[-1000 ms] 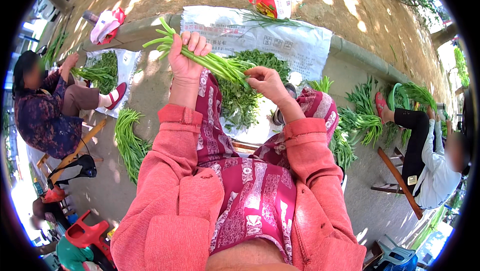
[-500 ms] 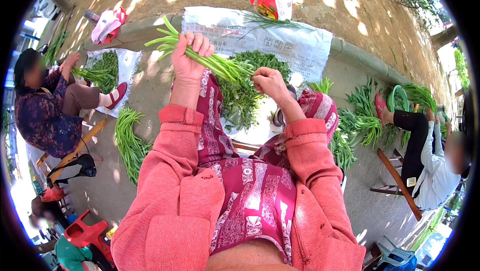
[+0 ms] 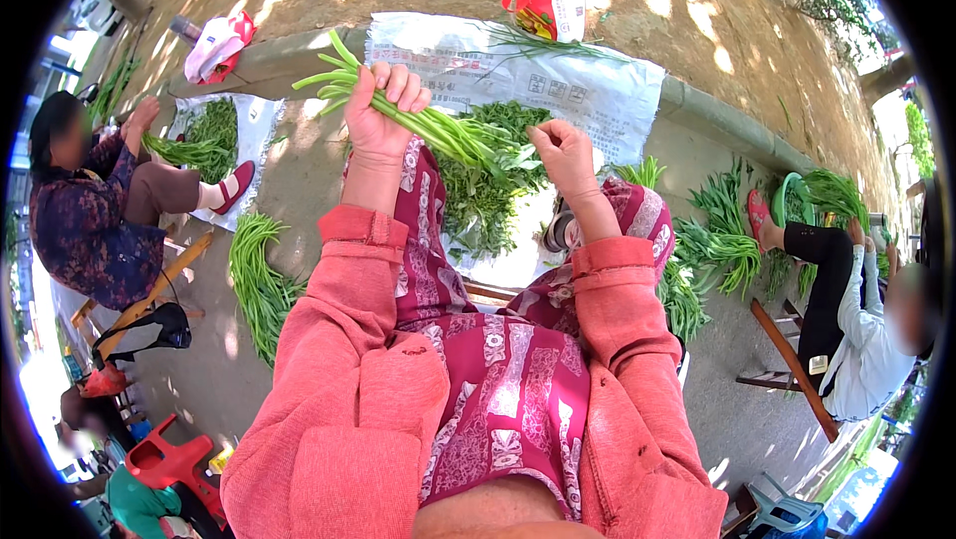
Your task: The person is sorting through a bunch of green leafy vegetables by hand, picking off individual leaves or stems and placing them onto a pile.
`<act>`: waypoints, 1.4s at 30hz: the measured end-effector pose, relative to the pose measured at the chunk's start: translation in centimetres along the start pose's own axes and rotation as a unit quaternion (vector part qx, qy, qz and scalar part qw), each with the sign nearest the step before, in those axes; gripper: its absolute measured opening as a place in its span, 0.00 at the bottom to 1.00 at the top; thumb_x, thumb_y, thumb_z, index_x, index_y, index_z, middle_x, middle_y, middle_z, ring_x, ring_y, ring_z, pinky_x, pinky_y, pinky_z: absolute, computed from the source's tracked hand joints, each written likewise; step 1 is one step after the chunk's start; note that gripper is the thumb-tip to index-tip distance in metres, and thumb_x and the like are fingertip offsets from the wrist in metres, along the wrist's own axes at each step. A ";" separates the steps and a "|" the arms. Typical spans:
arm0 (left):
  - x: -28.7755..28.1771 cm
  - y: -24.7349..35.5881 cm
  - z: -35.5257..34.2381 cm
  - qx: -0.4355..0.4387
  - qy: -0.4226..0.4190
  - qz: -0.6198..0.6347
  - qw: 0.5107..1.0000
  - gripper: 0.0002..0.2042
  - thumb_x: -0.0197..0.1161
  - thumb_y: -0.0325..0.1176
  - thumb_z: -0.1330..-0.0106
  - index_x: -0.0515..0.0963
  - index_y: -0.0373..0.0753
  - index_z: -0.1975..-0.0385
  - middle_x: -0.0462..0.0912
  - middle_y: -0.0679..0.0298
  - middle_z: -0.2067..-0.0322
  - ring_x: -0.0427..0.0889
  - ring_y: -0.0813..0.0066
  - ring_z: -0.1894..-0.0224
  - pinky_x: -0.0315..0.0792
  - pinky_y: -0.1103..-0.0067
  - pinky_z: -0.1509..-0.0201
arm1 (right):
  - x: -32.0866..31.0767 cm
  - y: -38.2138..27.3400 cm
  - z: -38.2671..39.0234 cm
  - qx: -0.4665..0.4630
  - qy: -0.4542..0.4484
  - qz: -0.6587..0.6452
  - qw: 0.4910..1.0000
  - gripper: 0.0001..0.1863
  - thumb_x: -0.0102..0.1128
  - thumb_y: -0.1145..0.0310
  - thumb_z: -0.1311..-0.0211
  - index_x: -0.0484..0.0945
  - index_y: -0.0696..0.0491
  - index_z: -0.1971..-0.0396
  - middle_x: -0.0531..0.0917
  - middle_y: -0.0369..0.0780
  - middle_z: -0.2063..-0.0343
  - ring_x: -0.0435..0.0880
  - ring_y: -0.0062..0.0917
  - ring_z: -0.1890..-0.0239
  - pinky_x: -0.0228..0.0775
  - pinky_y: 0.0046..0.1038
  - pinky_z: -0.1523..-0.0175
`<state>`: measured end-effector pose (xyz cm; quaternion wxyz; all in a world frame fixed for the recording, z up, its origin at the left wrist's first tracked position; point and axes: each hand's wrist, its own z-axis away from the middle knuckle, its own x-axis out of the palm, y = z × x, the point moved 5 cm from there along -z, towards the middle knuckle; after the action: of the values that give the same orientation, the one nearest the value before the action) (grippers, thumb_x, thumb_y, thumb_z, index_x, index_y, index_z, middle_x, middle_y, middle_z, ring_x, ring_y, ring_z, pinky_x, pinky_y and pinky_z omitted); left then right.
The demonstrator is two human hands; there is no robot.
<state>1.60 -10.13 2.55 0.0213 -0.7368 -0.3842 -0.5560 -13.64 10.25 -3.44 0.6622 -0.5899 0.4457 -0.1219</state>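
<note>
My left hand (image 3: 383, 111) grips a bunch of green stalks (image 3: 433, 131), cut ends pointing up-left, leafy ends toward the right. My right hand (image 3: 563, 156) is pinched at the right edge of those leaves; what is between its fingertips I cannot make out. Below the bunch, between my patterned-trousered knees, a pile of loose greens (image 3: 483, 201) lies on a white woven sack (image 3: 597, 91) with printing on it.
A person (image 3: 85, 211) on a wooden chair at left and another (image 3: 871, 340) at right handle greens. Greens lie beside me at left (image 3: 259, 280) and right (image 3: 727, 250). Red-and-white bags (image 3: 548, 1) stand along the dirt strip. A red stool (image 3: 164, 454) is at lower left.
My right hand has moved to the right and a little up, drawing away along the leafy end. My left hand still holds the bunch, shifted very slightly right.
</note>
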 end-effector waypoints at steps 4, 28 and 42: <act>0.2 -0.2 -0.1 -0.005 -0.001 0.019 1.000 0.16 0.57 0.45 0.33 0.66 0.43 0.77 0.62 0.71 0.80 0.62 0.78 0.76 0.60 0.79 0.68 | 1.6 0.0 0.8 0.046 -0.134 -0.049 0.989 0.13 0.65 0.64 0.44 0.77 0.58 0.80 0.76 0.34 0.83 0.70 0.14 0.79 0.66 0.22 0.71; 0.4 -0.5 -0.1 -0.007 -0.001 -0.020 1.000 0.15 0.55 0.45 0.32 0.66 0.43 0.76 0.64 0.69 0.80 0.63 0.76 0.77 0.61 0.77 0.69 | 2.4 -0.7 1.4 0.133 -0.143 -0.179 0.964 0.09 0.59 0.67 0.42 0.80 0.58 0.69 0.78 0.32 0.80 0.75 0.14 0.76 0.68 0.20 0.70; 0.1 -1.6 -0.3 -0.026 0.022 -0.022 0.999 0.16 0.53 0.47 0.31 0.68 0.43 0.76 0.69 0.65 0.74 0.71 0.67 0.68 0.69 0.63 0.53 | 0.3 -0.2 0.7 -0.089 0.072 0.201 0.973 0.06 0.58 0.72 0.49 0.81 0.53 0.70 0.78 0.42 0.68 0.79 0.40 0.63 0.72 0.37 0.55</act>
<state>0.49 -9.12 2.09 -0.0017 -0.7161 -0.3846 -0.5825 -12.87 10.49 -3.50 0.5844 -0.5346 0.6104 0.0118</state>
